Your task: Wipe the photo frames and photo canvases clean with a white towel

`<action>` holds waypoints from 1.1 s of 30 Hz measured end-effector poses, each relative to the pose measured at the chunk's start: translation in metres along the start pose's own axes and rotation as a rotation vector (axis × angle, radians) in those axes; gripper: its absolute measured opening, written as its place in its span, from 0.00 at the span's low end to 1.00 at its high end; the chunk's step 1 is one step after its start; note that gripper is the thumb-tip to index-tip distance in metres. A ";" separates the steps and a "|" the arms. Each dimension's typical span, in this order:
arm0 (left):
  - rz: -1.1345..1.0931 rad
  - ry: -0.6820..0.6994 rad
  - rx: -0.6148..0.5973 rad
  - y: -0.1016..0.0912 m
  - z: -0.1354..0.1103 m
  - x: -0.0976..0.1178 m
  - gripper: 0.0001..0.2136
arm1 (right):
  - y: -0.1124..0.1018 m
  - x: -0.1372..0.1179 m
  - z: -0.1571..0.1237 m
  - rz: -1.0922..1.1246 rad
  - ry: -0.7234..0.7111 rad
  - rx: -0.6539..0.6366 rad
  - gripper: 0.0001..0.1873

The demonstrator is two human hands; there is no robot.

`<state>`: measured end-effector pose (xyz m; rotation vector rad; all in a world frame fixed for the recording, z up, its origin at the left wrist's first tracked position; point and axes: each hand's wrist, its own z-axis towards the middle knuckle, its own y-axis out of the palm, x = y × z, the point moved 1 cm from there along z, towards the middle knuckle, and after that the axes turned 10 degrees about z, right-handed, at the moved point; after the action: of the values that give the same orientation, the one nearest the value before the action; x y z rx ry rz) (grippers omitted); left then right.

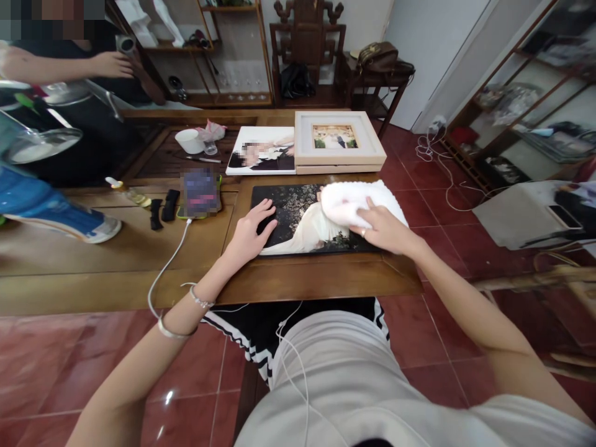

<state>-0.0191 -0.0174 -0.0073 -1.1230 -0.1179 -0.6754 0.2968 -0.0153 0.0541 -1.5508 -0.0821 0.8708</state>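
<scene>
A dark photo panel (288, 214) with a figure in a long white dress lies flat near the table's front edge. My left hand (255, 228) rests on its left end, fingers spread and holding nothing. On the panel's right part my right hand (379, 226) grips a fluffy white cloth (358, 202), thumb and fingers pressed into it. The cloth covers the upper right of the picture. Just behind the panel lie a white-edged photo panel (263, 152) and a pale framed photo (338, 139) on top of a flat box.
On the wooden table (116, 273) are a phone (200, 194) on a white cable, two black strips, a small dropper bottle (130, 192), a white cup (190, 141) and a blue packet (51, 202). Another person's hand (112, 64) holds an object at the far left.
</scene>
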 end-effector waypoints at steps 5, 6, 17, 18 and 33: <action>0.016 0.000 -0.008 0.000 0.000 0.001 0.18 | 0.002 -0.046 -0.064 0.063 -0.129 -0.149 0.13; 0.020 0.002 -0.015 0.000 0.000 0.000 0.19 | 0.002 -0.051 -0.070 0.081 -0.142 -0.166 0.14; 0.028 0.049 -0.038 0.000 0.001 -0.005 0.21 | -0.007 0.009 0.047 0.070 0.003 -0.046 0.15; 0.028 0.049 -0.037 0.000 0.000 -0.005 0.21 | -0.009 0.017 0.062 0.074 0.013 -0.021 0.15; 0.029 0.005 -0.037 0.000 -0.001 0.000 0.20 | 0.015 -0.074 -0.051 0.198 -0.203 -0.274 0.19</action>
<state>-0.0192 -0.0177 -0.0077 -1.1566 -0.0845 -0.6569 0.2665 -0.0999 0.0711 -1.7406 -0.2045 1.2128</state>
